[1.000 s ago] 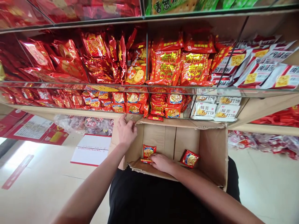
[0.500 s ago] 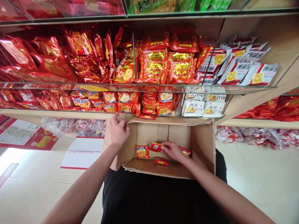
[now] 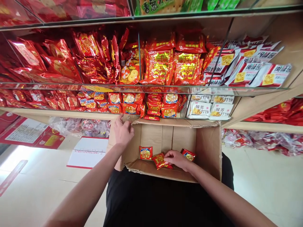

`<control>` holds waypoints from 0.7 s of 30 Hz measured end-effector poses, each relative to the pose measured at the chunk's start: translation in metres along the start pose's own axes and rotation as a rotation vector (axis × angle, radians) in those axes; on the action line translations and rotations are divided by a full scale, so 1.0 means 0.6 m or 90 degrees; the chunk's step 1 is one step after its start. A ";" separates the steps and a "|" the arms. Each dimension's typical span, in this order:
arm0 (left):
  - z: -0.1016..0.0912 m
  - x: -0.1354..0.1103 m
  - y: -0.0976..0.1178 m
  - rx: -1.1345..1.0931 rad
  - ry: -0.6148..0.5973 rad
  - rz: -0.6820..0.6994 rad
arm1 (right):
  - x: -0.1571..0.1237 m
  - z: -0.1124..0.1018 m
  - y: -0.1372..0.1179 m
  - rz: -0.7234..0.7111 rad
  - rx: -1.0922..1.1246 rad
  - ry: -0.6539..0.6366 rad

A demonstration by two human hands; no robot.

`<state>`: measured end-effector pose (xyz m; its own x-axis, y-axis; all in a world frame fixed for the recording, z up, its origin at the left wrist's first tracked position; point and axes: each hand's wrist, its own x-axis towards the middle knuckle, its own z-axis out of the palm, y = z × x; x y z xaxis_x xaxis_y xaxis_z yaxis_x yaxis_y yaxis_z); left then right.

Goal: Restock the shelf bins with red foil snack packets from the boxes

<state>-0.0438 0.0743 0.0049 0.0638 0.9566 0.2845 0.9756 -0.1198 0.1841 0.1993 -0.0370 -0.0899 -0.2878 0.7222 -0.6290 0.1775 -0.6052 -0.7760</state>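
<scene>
The gold-printed red packet (image 3: 158, 160) is inside the carton (image 3: 208, 148), directly left of the right grip (image 3: 178, 158), which is grasping it by its right edge between thumb and fingers. The packet lies tilted, partly covering another red packet (image 3: 169, 166) just below the right grip's fingertips. A blue-and-red packet (image 3: 145, 153) rests farther left of that grip, near the carton's left wall. A similar packet (image 3: 188, 155) sits just beyond the right wrist, partly hidden by it.

Well to the left of the right grip, the left grip (image 3: 123, 131) rests on the carton's far left corner, fingers loosely bent; I cannot tell whether it is grasping the cardboard. Black clothing (image 3: 153, 201) shows below both grips, against the carton's near side.

Straight ahead of the right grip, beyond the carton, the low shelf (image 3: 94, 113) carries small red packets (image 3: 169, 110), with white packets (image 3: 221, 110) to their right. Higher up, larger red packets (image 3: 159, 66) stand on the next shelf, and green packages (image 3: 165, 6) fill part of the top one. Left of the left grip, a white panel (image 3: 86, 154) with a red edge lies on the floor (image 3: 44, 186), near clear bags (image 3: 78, 126) of goods.
</scene>
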 end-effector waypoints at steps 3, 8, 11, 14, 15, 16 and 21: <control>0.004 0.000 -0.005 0.004 0.020 0.012 | -0.007 0.008 -0.023 0.016 0.024 0.002; 0.011 0.002 -0.011 0.014 0.041 0.025 | -0.087 -0.032 -0.120 -0.173 -0.007 -0.051; 0.011 0.004 -0.012 0.022 0.040 0.027 | -0.125 -0.090 -0.179 -0.320 -0.096 0.122; 0.009 0.006 -0.011 0.030 0.036 0.029 | -0.117 -0.148 -0.216 -0.394 -0.179 0.404; 0.008 0.006 -0.011 0.033 0.037 0.031 | -0.104 -0.162 -0.224 -0.400 -0.213 0.472; 0.008 0.006 -0.011 0.034 0.038 0.032 | -0.089 -0.174 -0.231 -0.400 -0.255 0.520; 0.005 0.007 -0.014 0.039 0.051 0.038 | -0.010 -0.190 -0.260 -0.423 -0.519 0.608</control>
<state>-0.0511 0.0798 0.0017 0.1080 0.9236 0.3679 0.9817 -0.1574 0.1069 0.2805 0.0911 0.0299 0.1469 0.9350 0.3227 0.8418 0.0532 -0.5372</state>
